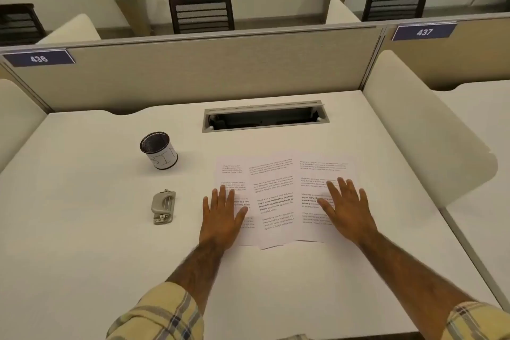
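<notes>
Three printed paper sheets (276, 196) lie side by side and overlapping on the white desk (82, 243). My left hand (220, 215) lies flat with straight fingers on the left sheet's left edge. My right hand (345, 207) lies flat, fingers spread, on the right sheet. A grey hole punch (163, 207) sits on the desk to the left of my left hand. A black mesh cup (159, 149) with a white label reading "BIN" stands further back on the left.
A grey cable tray opening (265, 117) is set into the desk behind the sheets. Beige partition panels (193, 74) with number plates 436 and 437 close the back. White curved side dividers (414, 130) flank the desk. Chairs and plants stand beyond.
</notes>
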Demonstrator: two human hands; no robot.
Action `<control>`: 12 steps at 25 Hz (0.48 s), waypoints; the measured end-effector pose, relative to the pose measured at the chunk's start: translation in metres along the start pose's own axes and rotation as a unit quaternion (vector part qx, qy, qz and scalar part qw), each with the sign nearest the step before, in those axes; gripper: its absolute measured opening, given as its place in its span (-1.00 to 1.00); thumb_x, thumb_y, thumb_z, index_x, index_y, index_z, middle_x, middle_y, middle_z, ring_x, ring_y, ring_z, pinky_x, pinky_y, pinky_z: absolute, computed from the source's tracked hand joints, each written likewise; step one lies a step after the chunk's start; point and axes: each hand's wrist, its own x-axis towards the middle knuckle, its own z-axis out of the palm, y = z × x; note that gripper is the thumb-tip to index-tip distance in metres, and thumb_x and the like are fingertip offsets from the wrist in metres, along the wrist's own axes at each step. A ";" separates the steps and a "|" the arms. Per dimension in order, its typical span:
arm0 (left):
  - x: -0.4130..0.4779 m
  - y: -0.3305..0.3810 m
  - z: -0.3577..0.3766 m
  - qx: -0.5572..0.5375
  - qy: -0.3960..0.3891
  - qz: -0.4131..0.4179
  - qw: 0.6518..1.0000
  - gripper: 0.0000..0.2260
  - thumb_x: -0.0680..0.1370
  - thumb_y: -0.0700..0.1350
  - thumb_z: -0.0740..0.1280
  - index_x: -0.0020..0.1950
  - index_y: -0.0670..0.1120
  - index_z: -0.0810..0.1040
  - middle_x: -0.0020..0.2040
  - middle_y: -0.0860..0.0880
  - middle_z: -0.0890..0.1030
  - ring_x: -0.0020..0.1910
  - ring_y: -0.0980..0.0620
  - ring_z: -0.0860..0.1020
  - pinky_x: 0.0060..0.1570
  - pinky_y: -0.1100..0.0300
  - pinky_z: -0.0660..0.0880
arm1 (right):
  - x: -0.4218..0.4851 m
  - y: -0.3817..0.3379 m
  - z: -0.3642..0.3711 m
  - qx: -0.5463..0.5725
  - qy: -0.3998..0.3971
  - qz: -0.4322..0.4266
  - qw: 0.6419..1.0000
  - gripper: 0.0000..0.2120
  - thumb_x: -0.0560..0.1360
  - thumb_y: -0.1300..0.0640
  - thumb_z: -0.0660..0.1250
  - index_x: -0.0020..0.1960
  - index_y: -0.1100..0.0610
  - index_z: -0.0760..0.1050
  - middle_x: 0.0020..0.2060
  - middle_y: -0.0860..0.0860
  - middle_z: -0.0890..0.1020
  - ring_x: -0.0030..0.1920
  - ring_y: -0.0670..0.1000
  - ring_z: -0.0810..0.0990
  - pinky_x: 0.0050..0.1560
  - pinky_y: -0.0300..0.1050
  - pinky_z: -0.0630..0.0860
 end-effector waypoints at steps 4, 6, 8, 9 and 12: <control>-0.015 -0.001 0.024 -0.002 -0.007 -0.007 1.000 -0.24 0.56 0.36 -0.25 0.69 0.00 -0.22 0.69 -0.05 -0.26 0.66 -0.08 -0.26 0.62 -0.12 -0.28 | -0.004 0.012 0.023 -0.015 -0.057 0.004 0.998 -0.29 0.61 -0.35 -0.14 0.65 -0.02 0.01 0.66 0.07 -0.03 0.65 0.12 -0.12 0.61 0.21 -0.10; -0.018 -0.002 0.027 0.000 0.007 -0.010 1.000 -0.24 0.57 0.35 -0.24 0.69 0.00 -0.21 0.69 -0.05 -0.26 0.66 -0.08 -0.26 0.62 -0.12 -0.28 | -0.006 0.014 0.030 -0.011 -0.063 -0.006 0.998 -0.31 0.62 -0.34 -0.10 0.65 -0.03 -0.03 0.66 0.06 -0.06 0.65 0.12 -0.13 0.61 0.20 -0.10; -0.014 0.001 0.028 -0.011 0.010 -0.011 1.000 -0.25 0.58 0.35 -0.24 0.69 0.00 -0.19 0.69 -0.06 -0.26 0.66 -0.08 -0.27 0.62 -0.12 -0.30 | -0.004 0.017 0.030 -0.002 -0.052 -0.008 0.999 -0.30 0.61 -0.34 -0.10 0.65 -0.03 -0.05 0.66 0.05 -0.06 0.65 0.11 -0.13 0.61 0.19 -0.10; -0.012 0.005 0.028 -0.013 0.017 -0.010 1.000 -0.26 0.59 0.35 -0.23 0.69 0.00 -0.19 0.69 -0.06 -0.27 0.66 -0.08 -0.28 0.61 -0.11 -0.31 | -0.002 0.018 0.029 0.005 -0.042 -0.005 0.999 -0.28 0.60 -0.35 -0.12 0.65 -0.03 -0.04 0.66 0.06 -0.04 0.65 0.11 -0.12 0.60 0.19 -0.09; -0.003 0.023 0.026 0.001 0.023 0.017 1.000 -0.28 0.60 0.35 -0.24 0.68 0.01 -0.25 0.67 -0.04 -0.34 0.64 -0.05 -0.36 0.61 -0.11 -0.32 | 0.010 0.024 0.017 0.028 -0.022 0.004 0.999 -0.19 0.52 -0.42 -0.21 0.65 -0.02 -0.01 0.66 0.07 0.01 0.65 0.11 -0.08 0.59 0.20 -0.07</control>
